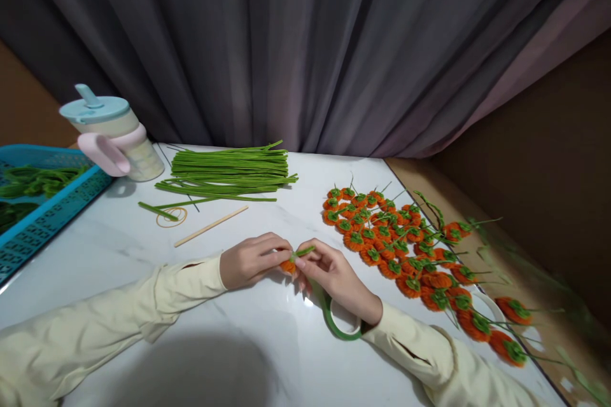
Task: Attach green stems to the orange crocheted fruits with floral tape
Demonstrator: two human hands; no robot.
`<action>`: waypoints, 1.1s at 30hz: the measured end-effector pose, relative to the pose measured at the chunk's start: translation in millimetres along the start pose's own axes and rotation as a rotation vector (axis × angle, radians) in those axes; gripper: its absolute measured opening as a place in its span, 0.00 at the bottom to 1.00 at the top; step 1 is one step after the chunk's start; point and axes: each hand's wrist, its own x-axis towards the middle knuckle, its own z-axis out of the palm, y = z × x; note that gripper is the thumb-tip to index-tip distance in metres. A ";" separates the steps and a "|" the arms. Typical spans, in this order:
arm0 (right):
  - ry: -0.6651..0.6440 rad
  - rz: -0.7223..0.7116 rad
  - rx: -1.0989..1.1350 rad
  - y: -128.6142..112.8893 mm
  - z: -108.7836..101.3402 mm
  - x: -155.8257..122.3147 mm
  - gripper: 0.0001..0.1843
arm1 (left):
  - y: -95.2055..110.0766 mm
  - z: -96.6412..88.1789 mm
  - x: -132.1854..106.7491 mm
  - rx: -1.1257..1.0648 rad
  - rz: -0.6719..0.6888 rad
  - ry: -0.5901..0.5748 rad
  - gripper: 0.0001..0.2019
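Note:
In front of me, over the table, my left hand point(258, 261) is closed on a small orange fuzzy persimmon point(287, 265), mostly hidden by the fingers. My right hand point(329, 270) meets it from the other side, with thumb and fingers pinching the short green pipe cleaner point(304, 252) at its top. Beneath my right wrist lies a roll of green tape point(329, 318), partly covered by the hand. Many finished-looking orange persimmons point(382, 232) with green tops and thin stems spread over the table's right side.
A bundle of green pipe cleaners point(229, 168) lies at the back of the white table point(229, 343). Near it are a wooden stick point(210, 226) and rubber bands point(172, 217). A lidded cup point(138, 152) and a blue basket point(62, 216) stand left. A grey curtain point(267, 44) hangs behind.

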 end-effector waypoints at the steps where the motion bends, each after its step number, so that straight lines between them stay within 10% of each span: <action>1: -0.005 -0.004 -0.003 0.2 0.1 -0.1 0.16 | 0.2 -0.2 0.3 -0.001 0.007 0.001 0.12; 33: -0.037 -0.163 -0.190 4.2 -1.5 -4.1 0.11 | 5.5 1.3 2.6 -0.233 -0.011 0.113 0.11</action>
